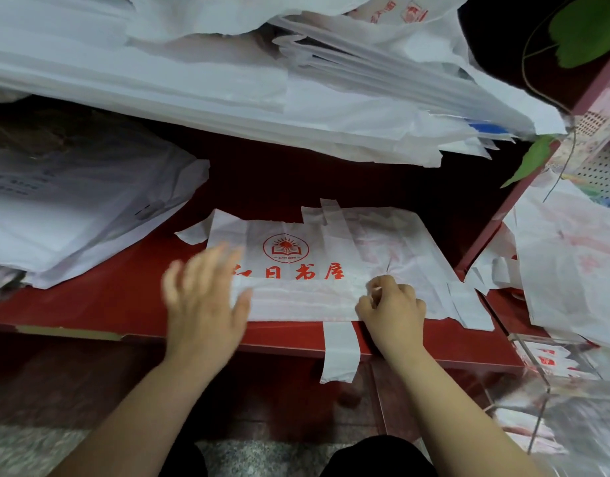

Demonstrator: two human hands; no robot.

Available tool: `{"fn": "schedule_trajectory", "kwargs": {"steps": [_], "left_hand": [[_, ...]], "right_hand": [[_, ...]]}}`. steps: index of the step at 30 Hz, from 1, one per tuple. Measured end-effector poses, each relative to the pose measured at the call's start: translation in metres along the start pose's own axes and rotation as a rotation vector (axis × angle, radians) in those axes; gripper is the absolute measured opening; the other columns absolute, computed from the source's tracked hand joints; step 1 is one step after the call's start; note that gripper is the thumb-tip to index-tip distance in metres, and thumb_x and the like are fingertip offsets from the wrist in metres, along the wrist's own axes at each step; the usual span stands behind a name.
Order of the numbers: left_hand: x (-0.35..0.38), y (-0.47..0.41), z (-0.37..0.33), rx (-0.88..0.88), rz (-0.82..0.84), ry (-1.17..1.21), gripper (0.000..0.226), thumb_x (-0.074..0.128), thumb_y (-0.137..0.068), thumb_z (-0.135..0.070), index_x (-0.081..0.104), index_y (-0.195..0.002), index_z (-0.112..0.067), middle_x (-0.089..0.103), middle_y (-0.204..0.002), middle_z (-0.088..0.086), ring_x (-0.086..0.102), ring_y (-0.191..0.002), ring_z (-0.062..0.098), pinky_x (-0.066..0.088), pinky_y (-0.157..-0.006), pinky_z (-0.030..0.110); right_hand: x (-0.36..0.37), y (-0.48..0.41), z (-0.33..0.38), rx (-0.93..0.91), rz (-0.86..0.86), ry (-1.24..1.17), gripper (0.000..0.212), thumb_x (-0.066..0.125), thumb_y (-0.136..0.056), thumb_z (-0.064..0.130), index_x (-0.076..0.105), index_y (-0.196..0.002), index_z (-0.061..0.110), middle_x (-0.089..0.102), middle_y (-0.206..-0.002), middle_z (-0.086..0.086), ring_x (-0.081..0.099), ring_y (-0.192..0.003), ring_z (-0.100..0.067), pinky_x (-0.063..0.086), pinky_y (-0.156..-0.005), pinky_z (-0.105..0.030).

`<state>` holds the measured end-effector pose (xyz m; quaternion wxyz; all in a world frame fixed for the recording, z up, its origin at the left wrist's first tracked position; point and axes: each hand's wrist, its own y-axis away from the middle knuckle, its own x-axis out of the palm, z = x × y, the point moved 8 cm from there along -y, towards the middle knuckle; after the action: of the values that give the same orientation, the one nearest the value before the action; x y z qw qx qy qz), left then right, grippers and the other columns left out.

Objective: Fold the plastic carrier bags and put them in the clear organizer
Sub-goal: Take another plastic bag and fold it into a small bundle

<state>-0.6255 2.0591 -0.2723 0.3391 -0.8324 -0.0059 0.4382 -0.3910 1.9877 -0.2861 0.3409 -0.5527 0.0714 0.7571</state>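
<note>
Head view. A white carrier bag [285, 248] with a red book emblem and red characters lay flat on the red shelf [124, 304], just right of centre, alongside other flattened white film reaching toward 3 o'clock. The left hand [204, 297], motion-blurred, was open with fingers spread over the bag's 9 o'clock end; whether the palm pressed the film could not be told. The right hand [393, 308] was curled, its fingertips pinching the film at the bag's near edge, toward 5 o'clock of the emblem. The sheet's long axis ran from 9 to 3 o'clock, parallel to the shelf front. The print read upright to the wearer, its top toward 12 o'clock. A narrow white strip [339, 352] hung over the shelf front at 6 o'clock; which bag it belonged to was unclear. The film appeared very light, limp and slippery, likely to hold a crease poorly and to slide on the smooth shelf. It would best be held flat under one palm while the other hand pinched an edge or corner to fold. The clear organizer [551, 390] stood at 4 o'clock of the view, holding folded white packets. Loose bag piles [228, 80] lay at 12 o'clock.
</note>
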Motion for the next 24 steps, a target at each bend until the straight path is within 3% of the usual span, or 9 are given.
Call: {"fn": "schedule_trajectory", "kwargs": {"steps": [3, 5, 7, 10, 13, 15, 19, 21, 24], "left_hand": [[0.042, 0.009, -0.037, 0.219, 0.407, -0.121, 0.080, 0.001, -0.082, -0.061, 0.024, -0.145, -0.016, 0.033, -0.148, 0.004, 0.021, -0.139, 0.014, -0.001, -0.110, 0.030], [0.058, 0.012, -0.034, 0.179, 0.561, -0.141, 0.117, -0.036, -0.049, -0.074, 0.001, -0.148, -0.024, 0.000, -0.155, -0.007, -0.003, -0.142, 0.009, -0.014, -0.105, 0.023], [0.068, 0.014, -0.031, 0.184, 0.692, -0.196, 0.137, -0.050, -0.027, -0.070, -0.004, -0.148, -0.025, -0.008, -0.156, -0.007, -0.011, -0.142, 0.008, -0.015, -0.104, 0.024], [0.070, 0.015, -0.030, 0.206, 0.744, -0.217, 0.141, -0.051, -0.021, -0.069, -0.007, -0.148, -0.024, -0.012, -0.155, -0.006, -0.014, -0.141, 0.009, -0.014, -0.109, 0.028], [0.070, 0.016, -0.031, 0.198, 0.746, -0.192, 0.118, -0.033, -0.044, -0.075, -0.009, -0.148, -0.023, -0.013, -0.155, -0.005, -0.015, -0.141, 0.008, -0.014, -0.110, 0.029], [0.072, 0.017, -0.031, 0.202, 0.762, -0.185, 0.098, -0.020, -0.061, -0.067, -0.011, -0.147, -0.022, -0.014, -0.155, -0.005, -0.016, -0.140, 0.007, -0.014, -0.110, 0.028], [0.070, 0.016, -0.025, 0.192, 0.782, -0.199, 0.123, -0.031, -0.043, -0.085, -0.010, -0.147, -0.024, -0.020, -0.151, -0.010, -0.018, -0.140, 0.009, -0.016, -0.109, 0.032], [0.066, 0.014, -0.012, 0.142, 0.787, -0.212, 0.127, -0.025, -0.037, -0.090, -0.011, -0.147, -0.027, -0.018, -0.154, -0.007, -0.019, -0.140, 0.010, -0.014, -0.111, 0.036], [0.048, 0.010, 0.006, 0.102, 0.784, -0.209, 0.146, -0.024, -0.014, -0.092, -0.013, -0.146, -0.030, -0.020, -0.153, -0.009, -0.020, -0.139, 0.009, -0.012, -0.112, 0.033]], "right_hand": [[0.001, 0.002, 0.004, -0.031, 0.021, 0.038, 0.034, 0.049, -0.087, 0.013, 0.050, -0.121, 0.013, 0.059, -0.100, -0.006, 0.044, -0.106, -0.024, 0.020, -0.076, -0.030], [0.002, 0.002, 0.003, -0.047, 0.029, 0.066, 0.038, 0.051, -0.085, 0.009, 0.051, -0.123, 0.013, 0.057, -0.113, -0.009, 0.043, -0.110, -0.028, 0.027, -0.085, -0.034], [0.000, 0.004, 0.007, -0.075, -0.018, 0.068, 0.042, 0.060, -0.076, 0.001, 0.059, -0.117, 0.008, 0.054, -0.123, -0.017, 0.047, -0.114, -0.039, 0.034, -0.094, -0.044], [0.001, 0.014, 0.043, -0.358, -0.088, 0.158, 0.032, 0.062, -0.066, 0.004, 0.069, -0.097, 0.011, 0.063, -0.116, -0.018, 0.058, -0.108, -0.040, 0.039, -0.090, -0.057], [0.022, 0.033, 0.079, -0.529, 0.227, 0.097, 0.041, 0.041, -0.079, 0.005, 0.062, -0.115, 0.006, 0.055, -0.129, -0.015, 0.050, -0.122, -0.030, 0.027, -0.107, -0.038], [0.030, 0.040, 0.079, -0.531, 0.254, 0.154, 0.043, 0.034, -0.089, 0.010, 0.052, -0.127, 0.002, 0.044, -0.140, -0.016, 0.041, -0.130, -0.026, 0.024, -0.110, -0.031], [0.033, 0.035, 0.040, -0.317, 0.309, 0.107, 0.053, 0.028, -0.081, 0.030, 0.068, -0.102, 0.002, 0.066, -0.111, -0.017, 0.064, -0.102, -0.029, 0.051, -0.084, -0.039], [0.022, 0.033, 0.024, -0.304, 0.249, 0.189, 0.075, 0.008, -0.081, 0.042, 0.045, -0.134, 0.005, 0.039, -0.144, -0.012, 0.038, -0.133, -0.023, 0.027, -0.110, -0.034], [0.015, 0.034, -0.001, -0.249, 0.326, 0.266, 0.078, -0.003, -0.076, 0.044, 0.016, -0.147, 0.019, 0.008, -0.156, 0.002, 0.005, -0.143, -0.011, -0.003, -0.113, -0.027]]}}
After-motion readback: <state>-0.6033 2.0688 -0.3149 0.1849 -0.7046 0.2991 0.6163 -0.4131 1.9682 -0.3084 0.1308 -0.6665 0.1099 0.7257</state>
